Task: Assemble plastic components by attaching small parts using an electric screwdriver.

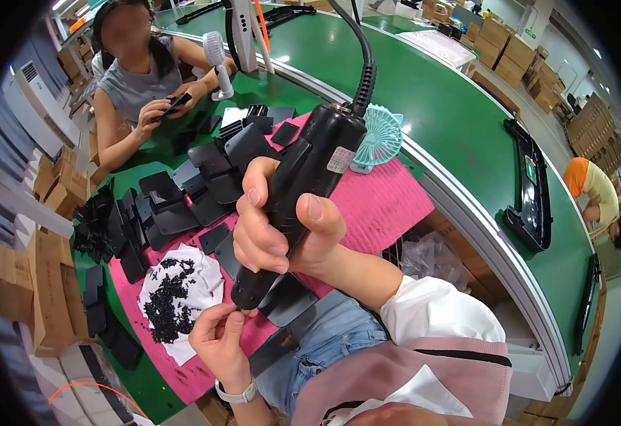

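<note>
My right hand (289, 227) is wrapped round a black electric screwdriver (317, 153), its cable leading up and its nose pointing down toward me. At that nose, my left hand (222, 341) pinches with thumb and fingertips; what it holds there is too small to make out. A dark flat plate (289, 299) lies just beyond the fingertips, partly behind the tool. To the left, a white cloth (207, 273) carries a heap of small black screws (171, 302). Many black flat plates (176, 216) are spread and stacked over the pink mat (388, 213).
A co-worker (136, 92) across the green table handles a black piece. A teal fan (380, 138) and a white fan (215, 53) stand nearby. To the right runs a green conveyor (459, 121) with a long black frame (528, 184). Cardboard boxes (51, 298) stand at left.
</note>
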Tool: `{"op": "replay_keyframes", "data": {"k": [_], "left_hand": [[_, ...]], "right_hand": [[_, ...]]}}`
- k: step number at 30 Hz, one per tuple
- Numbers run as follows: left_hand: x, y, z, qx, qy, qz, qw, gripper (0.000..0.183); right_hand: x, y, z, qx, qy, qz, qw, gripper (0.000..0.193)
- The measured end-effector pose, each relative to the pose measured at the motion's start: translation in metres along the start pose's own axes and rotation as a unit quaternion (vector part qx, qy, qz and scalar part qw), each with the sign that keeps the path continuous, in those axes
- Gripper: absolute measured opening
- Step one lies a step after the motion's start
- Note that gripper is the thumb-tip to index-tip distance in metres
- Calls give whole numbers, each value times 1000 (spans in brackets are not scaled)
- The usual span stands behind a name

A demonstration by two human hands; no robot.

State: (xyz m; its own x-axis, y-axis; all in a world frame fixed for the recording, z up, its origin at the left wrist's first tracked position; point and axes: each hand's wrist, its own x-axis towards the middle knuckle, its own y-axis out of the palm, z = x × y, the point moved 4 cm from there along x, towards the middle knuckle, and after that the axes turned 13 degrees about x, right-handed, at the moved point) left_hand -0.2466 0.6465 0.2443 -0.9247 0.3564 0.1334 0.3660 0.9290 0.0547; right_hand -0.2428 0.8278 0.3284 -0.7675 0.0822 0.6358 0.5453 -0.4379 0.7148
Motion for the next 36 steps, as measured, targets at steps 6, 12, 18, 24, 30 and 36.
{"op": "replay_keyframes", "data": {"k": [6, 12, 18, 24, 30, 36], "left_hand": [[-6, -11, 7, 80, -18, 19, 996, 11], [1, 11, -2, -103, -91, 114, 984, 22], [21, 23, -10, 364, 107, 51, 924, 58], [24, 29, -3, 484, 128, 32, 865, 47], [24, 29, 0, 470, 134, 35, 872, 42], [25, 29, 4, 467, 141, 26, 873, 42]], "right_hand": [[-1, 2, -12, 13, 39, -15, 999, 42], [2, -9, 9, 38, 19, 52, 998, 45], [15, -7, 35, -129, 69, 84, 986, 46], [16, -11, 23, -276, 69, 36, 958, 46], [18, -14, 19, -206, 86, -16, 975, 37], [23, -5, 13, -342, 63, -24, 937, 36]]}}
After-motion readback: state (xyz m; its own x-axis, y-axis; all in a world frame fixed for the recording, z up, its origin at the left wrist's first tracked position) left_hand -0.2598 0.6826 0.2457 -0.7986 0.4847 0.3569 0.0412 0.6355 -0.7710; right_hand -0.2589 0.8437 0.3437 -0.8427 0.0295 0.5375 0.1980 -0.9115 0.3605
